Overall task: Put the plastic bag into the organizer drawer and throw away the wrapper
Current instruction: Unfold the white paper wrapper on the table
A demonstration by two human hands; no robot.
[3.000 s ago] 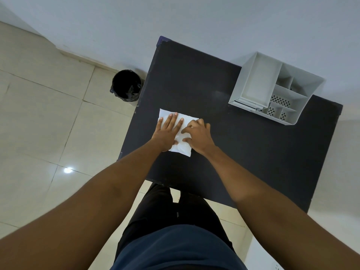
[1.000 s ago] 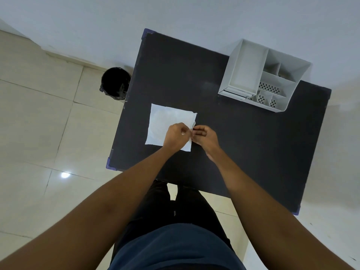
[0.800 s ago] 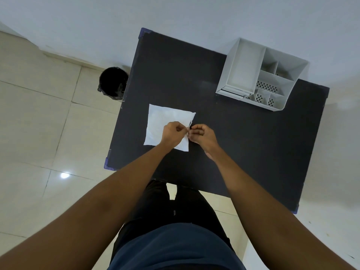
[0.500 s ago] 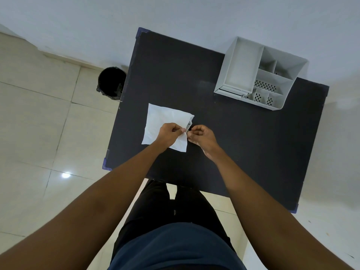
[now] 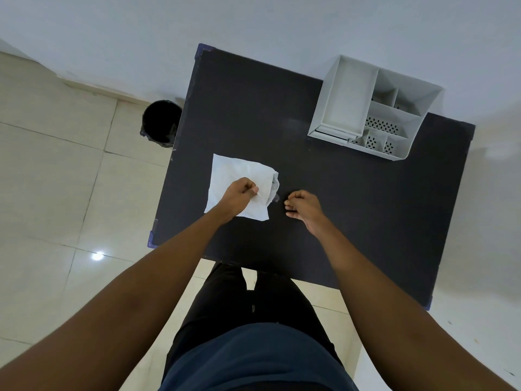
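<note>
A flat white plastic bag (image 5: 234, 172) lies on the left part of the black table (image 5: 352, 210). Its right end is crumpled and lifted, and a bit of clear film (image 5: 275, 196) shows there. My left hand (image 5: 239, 196) pinches the bag near that end. My right hand (image 5: 303, 208) hovers just to the right of the bag, apart from it, fingers curled with nothing visible in them. The white organizer (image 5: 417, 134) stands at the table's far right, with its shut drawer front (image 5: 334, 134) facing me.
A black bin (image 5: 161, 122) stands on the tiled floor beside the table's far left edge. A white wall runs behind the table. My legs are at the near table edge.
My right hand has let go of the bag's right end and moved right, away from my left hand. The bag's right end now stands crumpled and raised. My left hand keeps its pinch.
</note>
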